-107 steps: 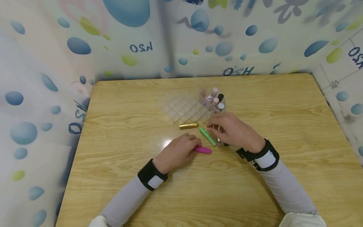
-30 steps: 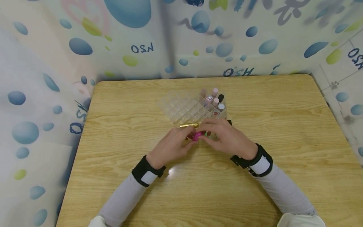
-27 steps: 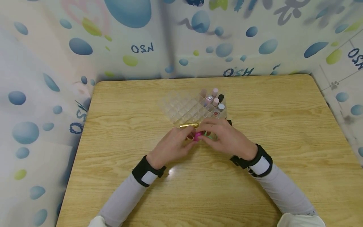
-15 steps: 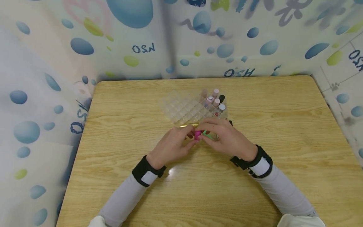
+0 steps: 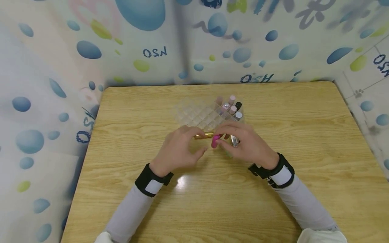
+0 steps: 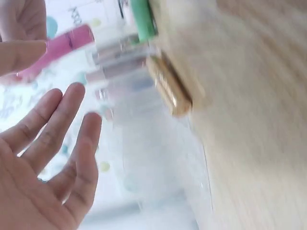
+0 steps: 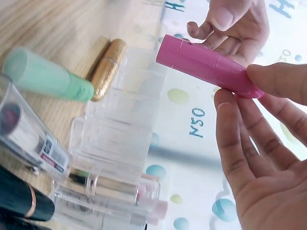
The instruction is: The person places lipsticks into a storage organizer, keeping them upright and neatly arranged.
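Note:
My right hand pinches one end of a pink lipstick tube between thumb and fingers, its other end pointing toward my left hand. The tube is held up off the table, over the front of the clear organizer. My left hand is just to the left, its fingers parted and holding nothing, as the left wrist view also shows. A gold lipstick tube lies between the hands and the organizer. A green tube lies close by, mostly hidden under my right hand in the head view.
Behind the hands stands the clear compartmented organizer; several bottles and lipsticks fill its right end. A clear-cased lipstick and a black tube lie by my right hand. A patterned wall sheet borders the wooden table.
Both hands came together on the pink tube, which was in my left hand earlier. Now my left hand has let go and drawn left, while my right hand keeps the tube, slightly raised.

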A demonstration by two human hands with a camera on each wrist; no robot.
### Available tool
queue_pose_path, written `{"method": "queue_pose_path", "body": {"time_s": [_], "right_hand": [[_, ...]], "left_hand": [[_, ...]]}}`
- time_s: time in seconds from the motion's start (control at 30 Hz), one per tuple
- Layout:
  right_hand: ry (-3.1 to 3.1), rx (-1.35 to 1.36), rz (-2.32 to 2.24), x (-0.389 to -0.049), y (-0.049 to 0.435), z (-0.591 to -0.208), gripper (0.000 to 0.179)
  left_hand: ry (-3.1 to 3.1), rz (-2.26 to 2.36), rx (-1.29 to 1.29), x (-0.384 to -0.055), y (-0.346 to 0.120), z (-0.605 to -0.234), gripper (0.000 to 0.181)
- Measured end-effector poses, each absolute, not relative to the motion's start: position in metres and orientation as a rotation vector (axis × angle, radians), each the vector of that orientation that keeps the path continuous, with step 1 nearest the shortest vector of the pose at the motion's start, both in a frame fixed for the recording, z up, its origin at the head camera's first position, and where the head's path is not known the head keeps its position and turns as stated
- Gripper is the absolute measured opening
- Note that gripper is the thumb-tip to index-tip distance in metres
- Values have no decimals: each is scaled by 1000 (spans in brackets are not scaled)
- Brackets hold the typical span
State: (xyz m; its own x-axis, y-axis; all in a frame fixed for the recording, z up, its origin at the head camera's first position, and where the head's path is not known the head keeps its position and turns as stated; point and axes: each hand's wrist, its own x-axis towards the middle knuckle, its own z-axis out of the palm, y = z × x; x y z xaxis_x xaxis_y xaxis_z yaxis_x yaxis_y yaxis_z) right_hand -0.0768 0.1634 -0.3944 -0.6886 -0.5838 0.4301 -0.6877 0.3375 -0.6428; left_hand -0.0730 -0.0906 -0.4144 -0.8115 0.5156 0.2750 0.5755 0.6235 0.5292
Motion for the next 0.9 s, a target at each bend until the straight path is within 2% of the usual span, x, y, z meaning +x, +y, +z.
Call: {"method": "queue_pose_path", "body": {"time_s": [0.17, 0.3, 0.9], "right_hand": [[-2447, 1166, 1266, -79, 167, -391, 23], [-2437, 1159, 1258, -81, 166, -388, 22], [-2483, 1147, 1196, -102, 156, -379, 13]], "left_hand": [[-2620, -851, -717, -89, -110, -418, 39], [-2635, -821, -605, -98, -122, -424, 46], [-2652, -908, -605, -107, -124, -443, 39]]}}
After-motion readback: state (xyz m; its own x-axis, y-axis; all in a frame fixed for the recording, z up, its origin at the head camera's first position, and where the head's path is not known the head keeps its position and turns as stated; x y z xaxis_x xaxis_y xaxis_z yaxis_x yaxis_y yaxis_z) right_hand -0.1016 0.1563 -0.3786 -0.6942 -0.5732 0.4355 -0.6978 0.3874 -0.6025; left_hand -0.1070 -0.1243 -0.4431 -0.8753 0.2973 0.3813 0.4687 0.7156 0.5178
